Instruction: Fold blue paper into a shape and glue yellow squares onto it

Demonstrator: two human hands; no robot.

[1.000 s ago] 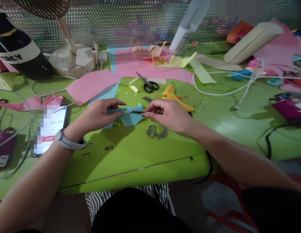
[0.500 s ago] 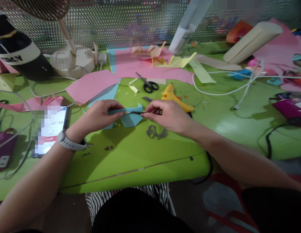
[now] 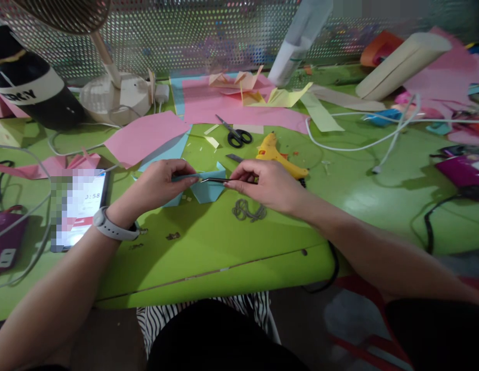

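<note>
My left hand [image 3: 165, 180] pinches a folded piece of light blue paper [image 3: 208, 192] between thumb and fingers, just above the green table. In my right hand [image 3: 262, 180] is a thin dark tool that looks like tweezers [image 3: 219, 180], held level with its tip pointing left. The tip meets the blue paper close to my left thumb; whether it grips anything there is too small to tell. A thin grey cord or chain [image 3: 249, 210] lies coiled below my right hand. Small metal bits [image 3: 172, 236] lie nearer to me on the left.
Black-handled scissors [image 3: 239, 137] and a yellow glue gun [image 3: 280, 157] lie beyond my hands. A lit phone [image 3: 84, 206] is by my left forearm. Pink paper [image 3: 146, 136], a fan [image 3: 115, 98] and a dark bottle [image 3: 34, 82] stand or lie behind. A white cable [image 3: 347, 148] crosses the right.
The blue paper has tilted slightly, with its upright corner shifting a little left and down. Both hands keep their grips and have hardly moved.
</note>
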